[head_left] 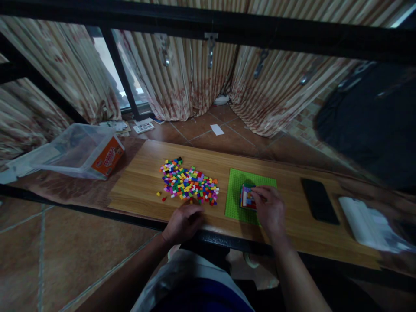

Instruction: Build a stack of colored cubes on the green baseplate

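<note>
Model (247, 197) on the plate (234, 180), right hand (270, 209) at its top

The model, which is built of small bricks in white, red, blue and other colours, is placed on the green studded plate, around its middle. Its right side is partly covered by the right hand. The fingers of this hand are bent together, and their tips are brought to the upper part of the model. Whether a brick is pinched between them cannot be told, because the tips are too small and dark.

The left hand (183, 222) is kept at the near edge of the bricks (190, 184), with the fingers curled loosely and pointed to the right. Whether something is grasped by it cannot be told, since the inside of the hand is hidden.

The loose bricks are spread in many colours on the wooden board (134, 186), to the left of the plate. A yellow one and a red one are lying a little apart, at the left side of the heap.

To the right of the plate a black phone (320, 201) is laid flat, and beside it a white packet (362, 221) is seen. At the far left, a clear tub (73, 149) with an orange label (108, 157) is placed beyond the board.
</note>
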Demonstrator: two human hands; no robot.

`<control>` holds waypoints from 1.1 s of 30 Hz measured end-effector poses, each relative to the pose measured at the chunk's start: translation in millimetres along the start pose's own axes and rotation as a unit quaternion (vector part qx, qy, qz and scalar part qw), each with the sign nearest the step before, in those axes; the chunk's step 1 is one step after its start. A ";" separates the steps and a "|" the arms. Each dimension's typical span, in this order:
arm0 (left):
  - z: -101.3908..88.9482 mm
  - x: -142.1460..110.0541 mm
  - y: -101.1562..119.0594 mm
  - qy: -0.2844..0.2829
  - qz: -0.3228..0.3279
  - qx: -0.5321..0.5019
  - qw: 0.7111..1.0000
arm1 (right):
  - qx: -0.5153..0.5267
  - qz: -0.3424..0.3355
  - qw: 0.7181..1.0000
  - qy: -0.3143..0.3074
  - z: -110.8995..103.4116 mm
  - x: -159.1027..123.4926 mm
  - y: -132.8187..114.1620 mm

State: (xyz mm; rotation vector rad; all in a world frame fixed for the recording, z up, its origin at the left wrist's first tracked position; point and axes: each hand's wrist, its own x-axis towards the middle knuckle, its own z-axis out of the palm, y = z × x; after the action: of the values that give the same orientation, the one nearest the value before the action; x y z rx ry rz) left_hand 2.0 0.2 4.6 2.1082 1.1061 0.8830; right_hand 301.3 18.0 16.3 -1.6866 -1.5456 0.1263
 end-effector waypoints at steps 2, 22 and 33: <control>0.1 -0.4 0.4 0.002 0.001 -0.005 1.000 | -0.006 -0.003 1.000 0.000 1.6 -0.6 2.5; 2.2 -1.6 0.0 0.006 -0.001 0.005 1.000 | -0.042 0.017 0.998 0.053 0.1 -5.9 4.3; 0.9 -1.4 0.3 0.005 -0.008 0.006 1.000 | -0.068 0.123 0.990 0.007 11.3 4.9 2.2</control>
State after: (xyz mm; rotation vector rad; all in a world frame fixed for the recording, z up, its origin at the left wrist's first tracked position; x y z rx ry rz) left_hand 2.3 -1.4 3.9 2.1036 1.1341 0.8819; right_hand 297.7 28.0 9.7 -1.9784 -1.3558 0.1392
